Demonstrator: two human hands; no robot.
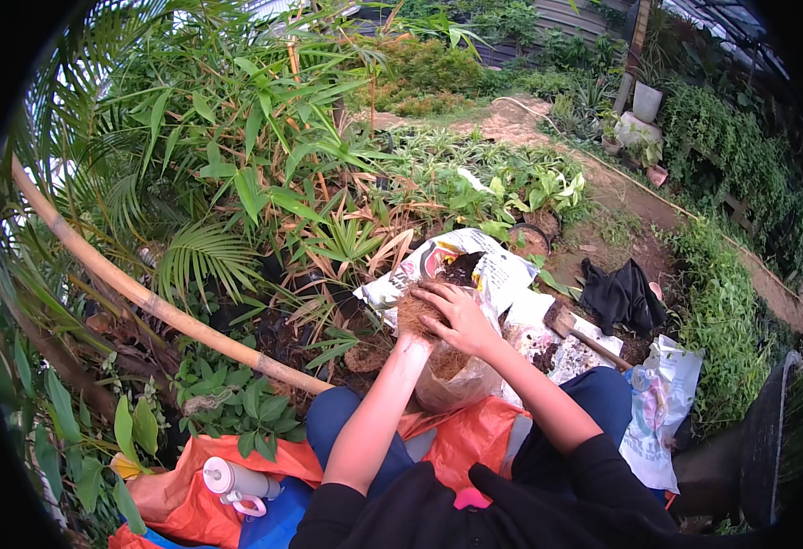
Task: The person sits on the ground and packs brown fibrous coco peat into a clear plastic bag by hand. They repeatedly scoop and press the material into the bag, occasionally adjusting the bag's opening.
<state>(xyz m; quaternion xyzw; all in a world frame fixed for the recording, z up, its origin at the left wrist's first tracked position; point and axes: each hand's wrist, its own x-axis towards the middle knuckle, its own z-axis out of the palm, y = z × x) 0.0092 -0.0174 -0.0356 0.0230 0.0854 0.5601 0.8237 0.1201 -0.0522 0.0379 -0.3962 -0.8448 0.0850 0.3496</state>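
Note:
A clump of brown coconut fibre [416, 310] lies between my two hands, above a clear plastic bag [453, 391] that holds more of the fibre. My left hand [415, 340] is beneath the clump, its fingers mostly hidden by it. My right hand [462, 319] rests on the clump from the right, fingers spread over it. Just beyond the hands stands an open white printed sack [511, 271] with dark soil [463, 267] inside. A small wooden-handled tool [590, 343], its head soiled, lies on white plastic to the right.
Orange sheeting [470, 439] lies under my legs, with a white tumbler [236, 478] at lower left. A bamboo pole [168, 309] curves across the left. Black cloth [621, 298] and another printed sack [658, 412] lie right. Potted plants [538, 189] stand ahead.

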